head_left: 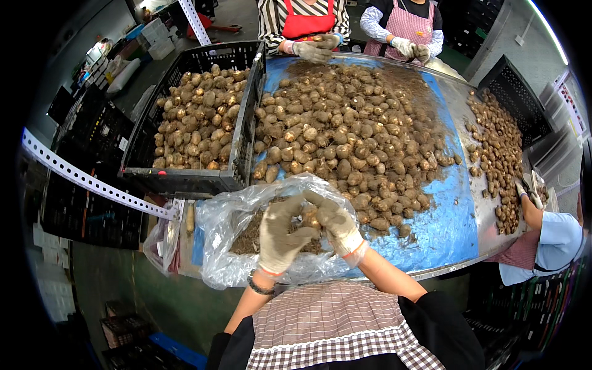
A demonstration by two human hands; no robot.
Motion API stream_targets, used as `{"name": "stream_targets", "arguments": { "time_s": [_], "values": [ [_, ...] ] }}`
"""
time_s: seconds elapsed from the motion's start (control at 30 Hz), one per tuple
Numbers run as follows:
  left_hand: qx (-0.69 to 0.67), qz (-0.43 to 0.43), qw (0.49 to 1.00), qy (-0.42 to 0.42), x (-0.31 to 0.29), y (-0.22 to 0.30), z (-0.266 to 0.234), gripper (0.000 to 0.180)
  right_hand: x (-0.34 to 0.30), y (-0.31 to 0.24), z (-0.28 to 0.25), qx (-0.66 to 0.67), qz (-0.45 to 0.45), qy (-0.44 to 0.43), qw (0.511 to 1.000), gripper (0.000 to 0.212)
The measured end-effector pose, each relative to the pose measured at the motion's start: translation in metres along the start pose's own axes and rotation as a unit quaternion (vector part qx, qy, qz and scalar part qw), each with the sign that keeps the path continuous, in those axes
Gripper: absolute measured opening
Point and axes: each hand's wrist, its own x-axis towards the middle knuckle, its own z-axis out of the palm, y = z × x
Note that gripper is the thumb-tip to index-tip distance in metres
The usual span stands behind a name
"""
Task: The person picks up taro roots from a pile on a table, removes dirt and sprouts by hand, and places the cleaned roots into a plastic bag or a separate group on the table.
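Note:
Both my hands wear soiled white work gloves and meet above an open clear plastic bag (225,213) with brown dirt and root scraps in it. Between them is a small brown taro corm (310,217). My left hand (283,234) curls around its left side, thumb reaching below it. My right hand (335,223) grips it from the right, its fingers partly hiding it. Just beyond the bag spreads a large heap of taro corms (354,135) on a blue plastic sheet (453,216).
A black crate (237,148) full of corms stands to the left. On the right, a smaller corm pile (496,148) lies by a tipped black crate (518,98). Two gloved co-workers stand across the table, another at right. A perforated white metal bar (92,179) runs along the left.

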Motion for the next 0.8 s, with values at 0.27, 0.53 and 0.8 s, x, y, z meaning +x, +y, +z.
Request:
{"name": "stream_targets", "arguments": {
  "time_s": [0.27,0.53,0.8],
  "values": [
    [-0.085,-0.074,0.993,-0.019,-0.006,0.004,0.005,0.013,-0.003,-0.009,0.007,0.055,0.044,-0.063,0.996,0.079],
    [0.031,-0.074,0.988,0.131,-0.001,-0.016,-0.023,0.023,-0.008,-0.026,0.013,-0.040,0.018,-0.047,0.998,0.089],
    [0.064,0.012,0.998,0.009,-0.015,0.002,0.012,0.029,-0.006,-0.018,0.012,-0.003,0.058,-0.027,0.998,0.062]
  ]
}}
